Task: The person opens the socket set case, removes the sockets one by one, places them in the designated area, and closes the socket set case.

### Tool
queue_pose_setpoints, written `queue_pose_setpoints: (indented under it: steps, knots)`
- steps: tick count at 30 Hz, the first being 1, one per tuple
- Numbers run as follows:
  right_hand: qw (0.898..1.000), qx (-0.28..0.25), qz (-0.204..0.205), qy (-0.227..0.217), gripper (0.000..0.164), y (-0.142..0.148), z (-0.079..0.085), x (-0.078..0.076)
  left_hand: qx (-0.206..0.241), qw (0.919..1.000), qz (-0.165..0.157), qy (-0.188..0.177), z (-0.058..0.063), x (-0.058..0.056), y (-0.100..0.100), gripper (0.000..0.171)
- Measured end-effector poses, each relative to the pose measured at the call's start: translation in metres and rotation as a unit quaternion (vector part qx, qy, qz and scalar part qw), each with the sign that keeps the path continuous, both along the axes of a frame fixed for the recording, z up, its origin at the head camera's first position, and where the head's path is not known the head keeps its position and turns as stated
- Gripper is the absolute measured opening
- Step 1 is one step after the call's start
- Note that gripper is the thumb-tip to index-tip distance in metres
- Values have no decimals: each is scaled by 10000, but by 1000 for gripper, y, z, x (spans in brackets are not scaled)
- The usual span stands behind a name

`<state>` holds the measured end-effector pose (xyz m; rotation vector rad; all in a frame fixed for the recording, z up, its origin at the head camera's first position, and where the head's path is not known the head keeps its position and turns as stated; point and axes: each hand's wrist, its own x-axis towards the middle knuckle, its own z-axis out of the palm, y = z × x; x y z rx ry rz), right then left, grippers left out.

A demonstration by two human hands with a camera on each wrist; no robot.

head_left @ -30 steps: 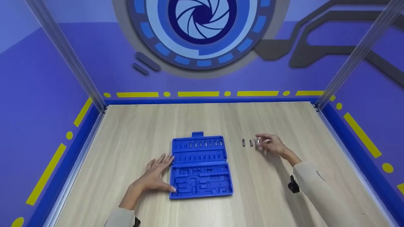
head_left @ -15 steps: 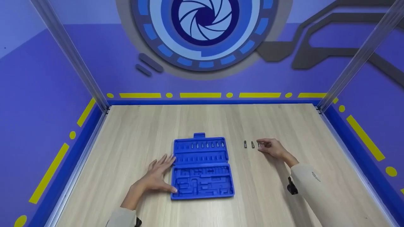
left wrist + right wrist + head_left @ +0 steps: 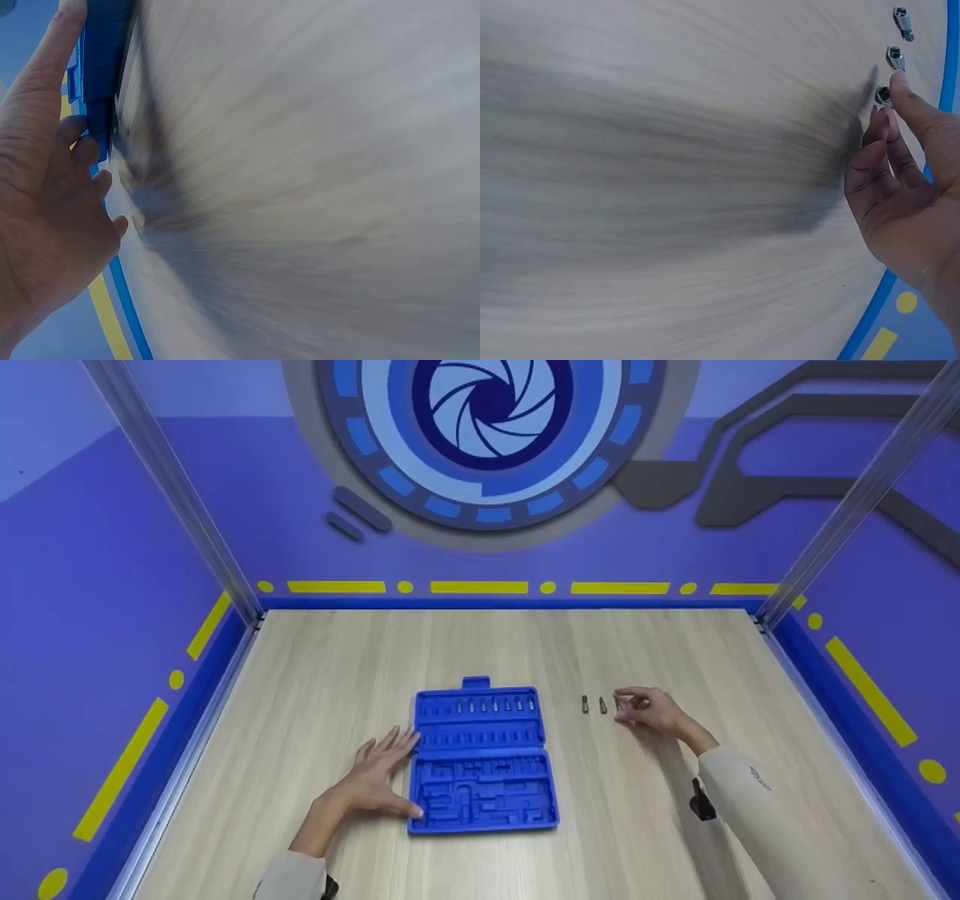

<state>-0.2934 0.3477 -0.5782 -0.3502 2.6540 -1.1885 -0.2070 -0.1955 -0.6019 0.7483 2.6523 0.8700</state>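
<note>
A blue plastic bit case (image 3: 480,831) lies unfolded on the wooden table, several small metal bits (image 3: 496,705) standing in its upper row. My left hand (image 3: 371,781) rests along the case's left side with fingers spread, thumb at the lower left corner and fingertips near the hinge. To the right of the case, my right hand (image 3: 656,711) pinches a screwdriver bit (image 3: 883,96) between thumb and fingertips, at the table top. Just left of it lie two more bits, a nearer one (image 3: 602,705) and a farther one (image 3: 585,704), roughly in line.
Slots in the case's lower half (image 3: 487,795) and second row hold no visible bits. The wooden table (image 3: 360,660) is bounded by blue-purple panels (image 3: 480,566) with yellow marks and metal posts at the back corners.
My right hand has lowered slightly toward the table with the bit between its fingers, level with the other two. The left hand keeps its place; the whole view has shifted a little.
</note>
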Motion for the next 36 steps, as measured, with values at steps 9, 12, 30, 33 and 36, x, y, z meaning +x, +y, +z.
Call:
queue_pose_setpoints:
  steps: [9,12,30,33,36]
  knots:
    - [9995,-246,148,-109,46,-14,21,-10,-42,10000,25,53,-2,-2,0,134]
    - [9987,-390,271,-168,45,-26,22,-13,-43,10000,34,76,-1,-2,-1,134]
    - [9903,-935,934,-433,45,-143,16,-20,-57,10000,49,39,-2,-1,3,135]
    - [9875,-1032,1046,-563,45,-161,14,-20,-60,10000,58,36,-2,-1,3,136]
    - [9861,-1079,1064,-688,44,-178,11,-20,-38,10000,52,45,-2,-1,2,135]
